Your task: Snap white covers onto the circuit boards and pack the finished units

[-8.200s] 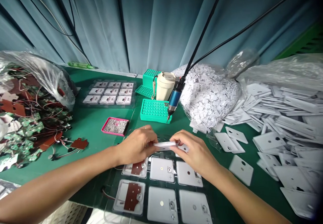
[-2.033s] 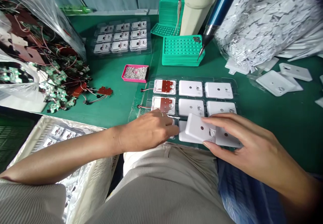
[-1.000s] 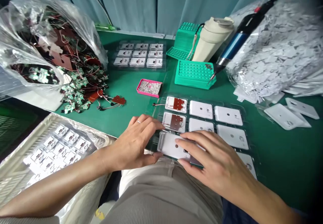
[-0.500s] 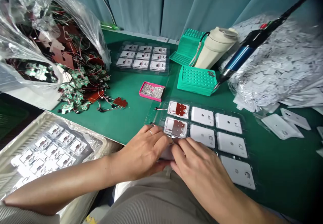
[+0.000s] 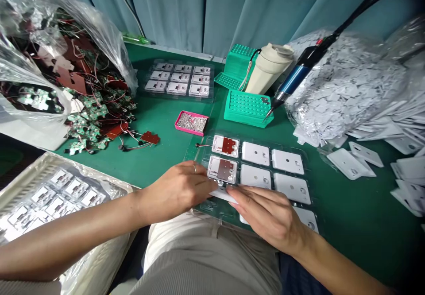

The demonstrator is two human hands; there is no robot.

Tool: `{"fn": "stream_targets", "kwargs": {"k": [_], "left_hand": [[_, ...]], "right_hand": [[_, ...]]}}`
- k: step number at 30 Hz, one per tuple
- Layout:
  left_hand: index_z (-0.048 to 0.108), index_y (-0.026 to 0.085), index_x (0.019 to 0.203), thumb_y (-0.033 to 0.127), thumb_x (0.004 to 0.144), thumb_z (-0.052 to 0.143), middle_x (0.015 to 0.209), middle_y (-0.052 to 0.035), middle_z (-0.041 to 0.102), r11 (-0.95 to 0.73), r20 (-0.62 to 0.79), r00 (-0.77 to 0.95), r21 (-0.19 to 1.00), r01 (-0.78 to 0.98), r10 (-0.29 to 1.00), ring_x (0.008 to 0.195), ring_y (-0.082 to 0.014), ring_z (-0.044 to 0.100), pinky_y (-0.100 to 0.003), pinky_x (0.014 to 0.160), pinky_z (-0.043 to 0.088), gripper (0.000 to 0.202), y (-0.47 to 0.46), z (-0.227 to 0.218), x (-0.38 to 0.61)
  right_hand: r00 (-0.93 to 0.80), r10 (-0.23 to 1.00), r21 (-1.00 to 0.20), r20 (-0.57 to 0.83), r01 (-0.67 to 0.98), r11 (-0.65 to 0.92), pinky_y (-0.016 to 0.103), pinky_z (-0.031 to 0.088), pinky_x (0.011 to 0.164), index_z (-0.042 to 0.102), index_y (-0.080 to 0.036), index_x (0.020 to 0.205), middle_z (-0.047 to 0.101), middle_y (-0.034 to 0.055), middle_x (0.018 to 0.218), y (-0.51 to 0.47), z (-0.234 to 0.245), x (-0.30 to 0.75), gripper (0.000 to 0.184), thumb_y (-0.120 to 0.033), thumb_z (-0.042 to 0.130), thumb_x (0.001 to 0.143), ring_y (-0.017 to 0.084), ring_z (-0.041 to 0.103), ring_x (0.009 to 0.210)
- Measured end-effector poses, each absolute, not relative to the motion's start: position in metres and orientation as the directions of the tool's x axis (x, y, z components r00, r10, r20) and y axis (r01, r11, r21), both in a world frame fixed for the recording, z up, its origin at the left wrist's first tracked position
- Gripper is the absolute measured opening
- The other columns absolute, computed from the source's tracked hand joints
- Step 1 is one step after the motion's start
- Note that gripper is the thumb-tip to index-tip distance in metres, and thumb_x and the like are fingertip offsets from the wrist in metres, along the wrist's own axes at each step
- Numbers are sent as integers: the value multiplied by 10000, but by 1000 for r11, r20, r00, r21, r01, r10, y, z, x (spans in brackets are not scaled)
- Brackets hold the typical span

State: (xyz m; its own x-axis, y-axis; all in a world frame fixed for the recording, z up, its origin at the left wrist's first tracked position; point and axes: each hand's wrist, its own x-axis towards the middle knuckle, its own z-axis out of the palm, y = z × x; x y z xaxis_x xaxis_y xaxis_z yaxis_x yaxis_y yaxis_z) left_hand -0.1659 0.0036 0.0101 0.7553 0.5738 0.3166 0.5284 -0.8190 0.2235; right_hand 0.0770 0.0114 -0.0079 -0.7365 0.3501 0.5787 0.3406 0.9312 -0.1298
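My left hand (image 5: 187, 186) and my right hand (image 5: 262, 208) pinch a white plastic housing (image 5: 223, 194) from its two sides, tilted above the near left corner of a clear blister tray (image 5: 212, 206). Fingers cover part of the housing, and its inside is hidden. Just beyond it in the tray lies a housing with a brown circuit board (image 5: 227, 171); another with a red-brown board (image 5: 230, 146) sits behind that, its wire and small round part hanging out to the left. White housings (image 5: 255, 153) fill the tray's middle and right columns.
A pink tray of small screws (image 5: 191, 122) stands behind. An electric screwdriver (image 5: 292, 80) hangs by green blocks (image 5: 247, 106) and a cream cup (image 5: 270, 67). A bag of circuit boards (image 5: 96, 87) is left, bagged white parts (image 5: 345, 91) right. A filled crate (image 5: 113, 175) stands lower left.
The hands have moved slightly apart, and the white housing between them has risen into view, tilted. The whole view has shifted a little, baring more of the tray's near edge.
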Motion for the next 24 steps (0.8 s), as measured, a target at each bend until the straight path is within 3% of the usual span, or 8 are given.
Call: {"fn": "stream_targets", "kwargs": {"k": [7, 12, 15, 17, 19, 21, 24], "left_hand": [[629, 100, 1038, 121, 995, 396, 801, -76, 702, -839, 378, 751, 185, 511, 541, 794, -203, 623, -330, 686, 471, 239, 5, 4, -170], [594, 51, 1166, 92, 990, 362, 1117, -142, 691, -841, 330, 787, 46, 539, 522, 991, -253, 608, -388, 824, 507, 294, -18, 14, -169], [570, 91, 1228, 94, 995, 331, 1215, -122, 649, -760, 262, 715, 178, 625, 649, 1115, -262, 543, -404, 889, 501, 333, -21, 19, -174], [553, 106, 1252, 107, 991, 364, 1191, -118, 646, -651, 262, 596, 273, 708, 759, 1106, -253, 527, -396, 885, 503, 323, -12, 16, -181], [569, 109, 1240, 157, 974, 446, 1133, -126, 640, -556, 249, 500, 290, 779, 830, 1049, -265, 534, -414, 857, 507, 297, 0, 8, -188], [625, 144, 1177, 222, 965, 486, 1059, -113, 633, -533, 228, 485, 263, 804, 844, 971, -266, 552, -420, 807, 513, 265, 11, 0, -193], [687, 211, 1029, 255, 983, 457, 910, -50, 630, -567, 278, 499, 286, 773, 821, 855, -220, 583, -349, 728, 521, 239, 21, -10, -199]], "right_hand": [[-708, 455, -202, 540, 416, 887, 376, 561, 858, 607, -78, 1107, 742, 76, 936, 3, -2, 73, 257, -14, 600, 859, 165, 690, 860], [-703, 559, -203, 439, 528, 824, 443, 527, 881, 673, -170, 1094, 718, 74, 1112, -13, -1, 73, 214, -146, 590, 899, 223, 651, 995], [-635, 636, -233, 438, 603, 763, 472, 521, 893, 700, -206, 1075, 709, 70, 1134, -22, -8, 70, 231, -139, 599, 879, 243, 627, 1006], [-595, 666, -218, 450, 650, 728, 519, 494, 934, 695, -225, 1107, 700, 73, 1161, -27, -11, 67, 271, -130, 601, 872, 256, 614, 1036], [-581, 681, -183, 446, 685, 705, 601, 436, 982, 685, -247, 1133, 672, 78, 1225, -33, -9, 65, 280, -161, 591, 884, 279, 593, 1095], [-608, 683, -169, 405, 685, 709, 643, 409, 993, 671, -271, 1156, 616, 76, 1316, -36, -3, 67, 272, -235, 566, 908, 296, 556, 1176], [-601, 704, -185, 379, 696, 694, 609, 418, 1016, 621, -297, 1237, 563, 48, 1381, -26, 7, 90, 319, -295, 517, 936, 276, 503, 1261]]}}
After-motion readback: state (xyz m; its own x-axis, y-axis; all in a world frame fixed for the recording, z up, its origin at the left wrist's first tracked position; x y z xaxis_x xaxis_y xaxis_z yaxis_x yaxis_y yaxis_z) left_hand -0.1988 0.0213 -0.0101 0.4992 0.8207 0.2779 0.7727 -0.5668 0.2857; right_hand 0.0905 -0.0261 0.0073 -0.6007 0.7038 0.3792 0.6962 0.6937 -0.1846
